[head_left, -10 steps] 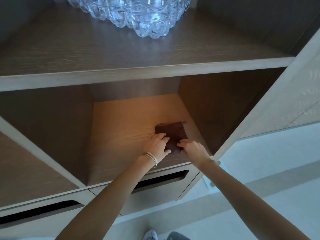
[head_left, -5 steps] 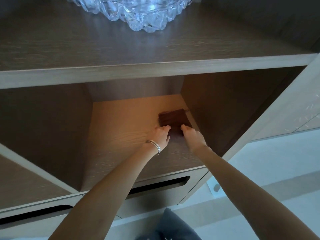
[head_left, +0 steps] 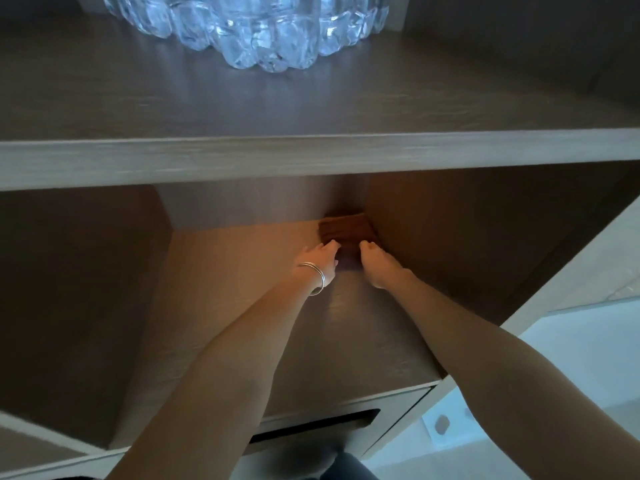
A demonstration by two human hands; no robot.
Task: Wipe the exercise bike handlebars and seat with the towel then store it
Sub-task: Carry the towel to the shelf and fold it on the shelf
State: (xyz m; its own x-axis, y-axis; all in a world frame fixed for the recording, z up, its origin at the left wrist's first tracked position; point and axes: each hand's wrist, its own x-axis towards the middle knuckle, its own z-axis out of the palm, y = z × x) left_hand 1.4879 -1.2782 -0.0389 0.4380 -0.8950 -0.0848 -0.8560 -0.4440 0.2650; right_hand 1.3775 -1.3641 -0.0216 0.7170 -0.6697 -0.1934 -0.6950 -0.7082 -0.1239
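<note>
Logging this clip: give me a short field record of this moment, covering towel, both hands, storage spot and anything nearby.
towel: brown, folded, flat in the compartment's back right corner
left hand: fingertips on the towel's near edge; bangle on wrist
right hand: fingertips on the same edge
compartment: open wooden cubby, drawer slot below
shelf above: holds a glass bowl
stage: towel stored, hands not yet withdrawn

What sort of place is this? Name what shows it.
Likely a room in a home: a wooden storage cabinet with open compartments, a cut-glass bowl on its upper shelf, and a folded brown towel in a back corner.
</note>
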